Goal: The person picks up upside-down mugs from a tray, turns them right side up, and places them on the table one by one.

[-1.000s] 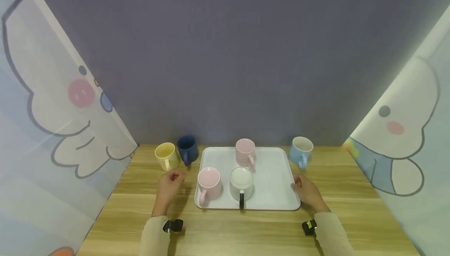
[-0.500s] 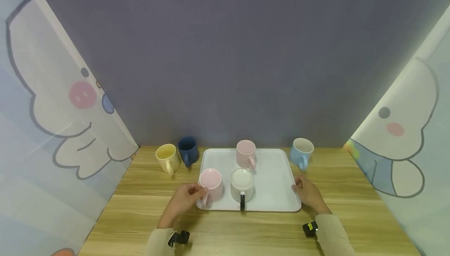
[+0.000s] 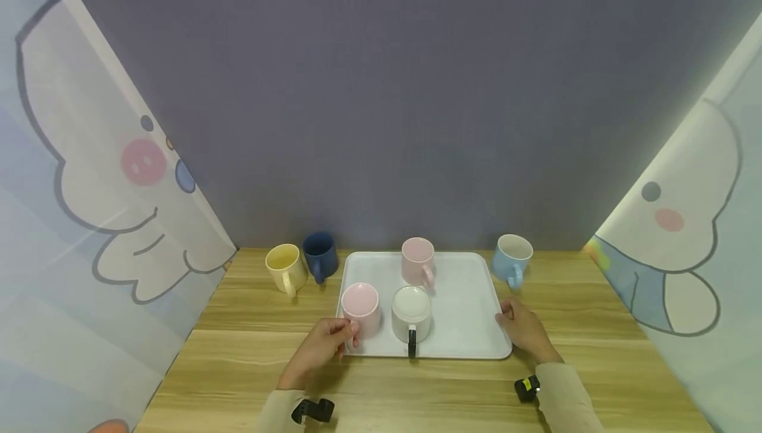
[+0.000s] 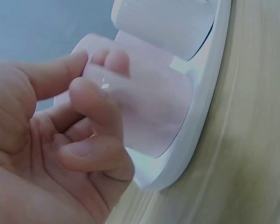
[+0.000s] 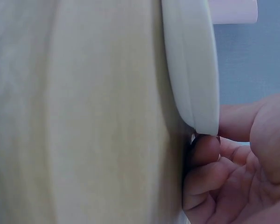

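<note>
My left hand (image 3: 321, 347) pinches the handle of the front pink mug (image 3: 368, 320), which stands at the left end of a white tray (image 3: 464, 340). In the left wrist view, thumb and curled fingers (image 4: 95, 105) are at that handle, close against the pink mug (image 4: 154, 102). At the tray's right edge, my right hand (image 3: 526, 330) grips the rim, with thumb above and fingers (image 5: 207, 149) under the tray (image 5: 198, 70). A white mug (image 3: 411, 307) with a black-and-white handle, seemingly bottom up, sits beside the front pink mug. Behind them is another pink mug (image 3: 417, 261).
Left of the tray stand a yellow mug (image 3: 286, 268) and a dark blue mug (image 3: 321, 261). A light blue mug (image 3: 508, 268) is near the tray's back right corner. A grey wall (image 3: 381, 122) rises behind the wooden table (image 3: 417, 393).
My left hand has come from beside the yellow mug, right and toward the front, and taken the front pink mug's handle. My right hand stays on the tray.
</note>
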`<act>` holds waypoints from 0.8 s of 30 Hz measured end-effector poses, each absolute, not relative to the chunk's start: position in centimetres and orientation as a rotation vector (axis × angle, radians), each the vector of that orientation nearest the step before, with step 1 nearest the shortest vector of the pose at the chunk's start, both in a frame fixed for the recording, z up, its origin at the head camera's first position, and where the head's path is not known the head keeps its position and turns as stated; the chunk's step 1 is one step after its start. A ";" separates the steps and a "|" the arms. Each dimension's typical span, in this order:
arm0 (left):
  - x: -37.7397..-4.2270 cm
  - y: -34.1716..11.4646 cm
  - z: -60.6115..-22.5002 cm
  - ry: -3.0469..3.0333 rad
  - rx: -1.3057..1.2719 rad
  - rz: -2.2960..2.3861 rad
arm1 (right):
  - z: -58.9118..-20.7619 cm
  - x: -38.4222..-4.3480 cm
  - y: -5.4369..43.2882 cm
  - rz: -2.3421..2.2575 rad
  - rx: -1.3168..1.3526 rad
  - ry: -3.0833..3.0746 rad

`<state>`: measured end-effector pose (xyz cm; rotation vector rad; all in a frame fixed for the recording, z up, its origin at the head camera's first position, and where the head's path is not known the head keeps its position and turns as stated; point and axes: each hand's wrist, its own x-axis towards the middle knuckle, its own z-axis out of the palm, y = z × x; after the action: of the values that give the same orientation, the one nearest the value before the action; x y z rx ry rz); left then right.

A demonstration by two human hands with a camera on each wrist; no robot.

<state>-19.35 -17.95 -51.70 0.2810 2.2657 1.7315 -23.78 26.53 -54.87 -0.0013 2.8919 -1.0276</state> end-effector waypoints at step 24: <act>-20.9 -15.3 -51.0 2.380 -0.061 1.987 | -55.0 -23.8 26.6 -1.056 -0.002 2.881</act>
<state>-20.87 -15.27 -50.97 -0.0610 2.3804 1.9871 -23.81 26.60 -54.99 -0.0020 2.8815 -1.0559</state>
